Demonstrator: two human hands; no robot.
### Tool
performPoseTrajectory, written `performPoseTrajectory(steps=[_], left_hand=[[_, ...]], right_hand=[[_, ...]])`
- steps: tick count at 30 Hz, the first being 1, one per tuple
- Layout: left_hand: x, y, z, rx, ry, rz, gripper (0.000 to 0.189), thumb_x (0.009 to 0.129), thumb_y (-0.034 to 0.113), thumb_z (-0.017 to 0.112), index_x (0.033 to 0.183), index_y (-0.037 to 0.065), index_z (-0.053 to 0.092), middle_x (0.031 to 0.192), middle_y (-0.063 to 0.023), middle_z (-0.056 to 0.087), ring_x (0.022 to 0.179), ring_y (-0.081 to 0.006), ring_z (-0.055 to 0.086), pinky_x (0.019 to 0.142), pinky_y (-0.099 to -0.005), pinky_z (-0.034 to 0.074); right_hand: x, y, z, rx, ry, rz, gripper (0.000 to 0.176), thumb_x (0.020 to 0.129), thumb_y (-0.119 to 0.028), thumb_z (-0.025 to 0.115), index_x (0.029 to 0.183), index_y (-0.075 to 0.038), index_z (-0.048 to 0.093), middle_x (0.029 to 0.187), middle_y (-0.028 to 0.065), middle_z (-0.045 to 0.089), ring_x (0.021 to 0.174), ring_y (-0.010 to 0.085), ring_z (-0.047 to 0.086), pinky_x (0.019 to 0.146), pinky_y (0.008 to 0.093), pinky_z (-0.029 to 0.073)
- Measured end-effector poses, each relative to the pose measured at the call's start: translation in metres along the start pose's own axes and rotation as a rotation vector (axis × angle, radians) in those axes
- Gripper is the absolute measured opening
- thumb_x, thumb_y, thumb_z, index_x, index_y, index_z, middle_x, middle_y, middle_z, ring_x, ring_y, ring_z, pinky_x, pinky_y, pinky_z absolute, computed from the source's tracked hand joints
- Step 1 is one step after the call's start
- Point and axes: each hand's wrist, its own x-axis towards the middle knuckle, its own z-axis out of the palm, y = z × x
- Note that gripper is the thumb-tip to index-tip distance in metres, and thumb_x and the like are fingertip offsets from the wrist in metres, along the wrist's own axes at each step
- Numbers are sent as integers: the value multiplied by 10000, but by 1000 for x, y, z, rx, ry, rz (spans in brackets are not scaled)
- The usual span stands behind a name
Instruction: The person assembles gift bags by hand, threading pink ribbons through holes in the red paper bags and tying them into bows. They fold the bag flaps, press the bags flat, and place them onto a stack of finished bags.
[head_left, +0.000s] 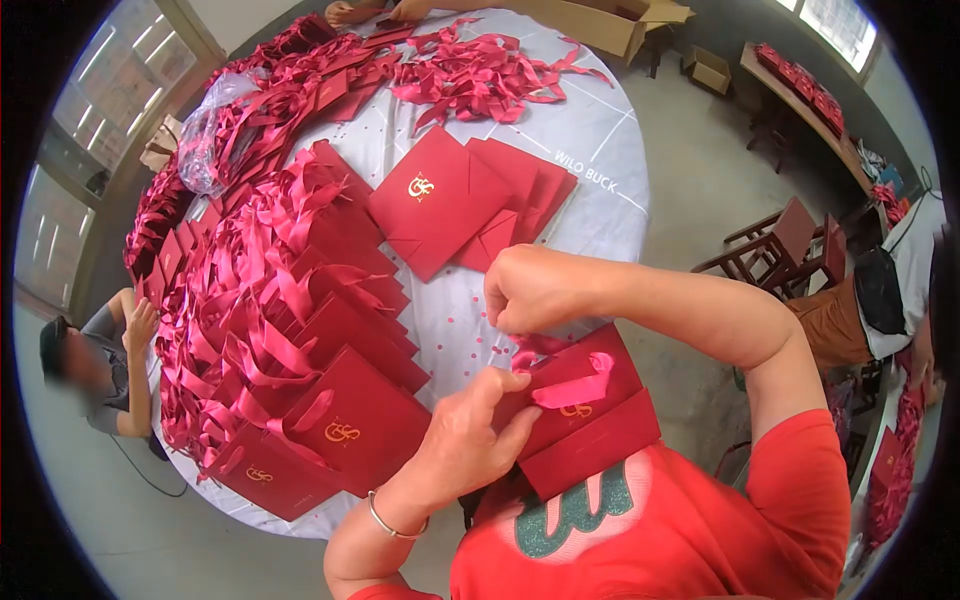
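Observation:
A red paper gift bag (590, 445) with a gold emblem lies flat against my front, its folded bottom toward me. My left hand (465, 430), a bangle on its wrist, is closed at the bag's top edge, thumb and index finger by the ribbon. A loop of pink ribbon handle (575, 391) lies across the bag's face. Above the bag's top edge, my right hand (540, 288) is curled into a fist; more ribbon shows just beneath it, but what its fingers hold is hidden. Several flat red bags (440, 200) without visible ribbon lie beyond that fist.
Overlapping rows of ribboned bags (340, 420) fill the table's left side. Loose pink ribbons (480, 80) are heaped at the far side, near a clear plastic bag (205, 150). A person (100, 370) sits left; another person's hands show at the far edge. Wooden chairs (780, 245) stand right.

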Motion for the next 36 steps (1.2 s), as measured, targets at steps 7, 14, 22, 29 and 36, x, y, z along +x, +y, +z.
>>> performPoseTrajectory(steps=[7,14,22,29,36], left_hand=[[3,0,-4,-16,-55,-45,329,820,74,730,1081,19,538,935,-194,664,844,-378,676,695,-403,540],[5,4,-5,-61,-51,-237,311,803,79,726,1053,0,559,980,-192,692,924,-324,698,771,-374,542],[5,0,-1,-81,-25,-236,346,745,80,767,1014,11,562,879,-69,706,677,-46,559,557,-225,429],[6,4,-5,-53,-80,-271,358,748,76,765,1034,6,561,907,-77,711,736,-55,600,576,-224,441],[5,-3,-7,-117,-150,-231,360,792,14,729,1110,-15,561,966,-96,710,891,-104,652,716,-254,498]], right_hand=[[10,0,13,-277,75,-6,165,625,-18,629,767,28,701,782,208,690,780,357,686,706,429,536],[17,4,10,-227,44,36,182,586,-23,657,758,25,695,764,210,681,780,357,686,693,424,532],[9,-3,11,-367,107,-17,163,594,-38,670,744,22,696,731,194,673,760,357,680,679,431,533],[12,-13,10,-362,49,46,200,607,-23,655,793,27,707,788,197,690,798,348,686,683,413,543],[11,-5,-4,31,50,82,236,657,-28,625,861,40,723,829,213,705,822,300,704,717,378,553]])
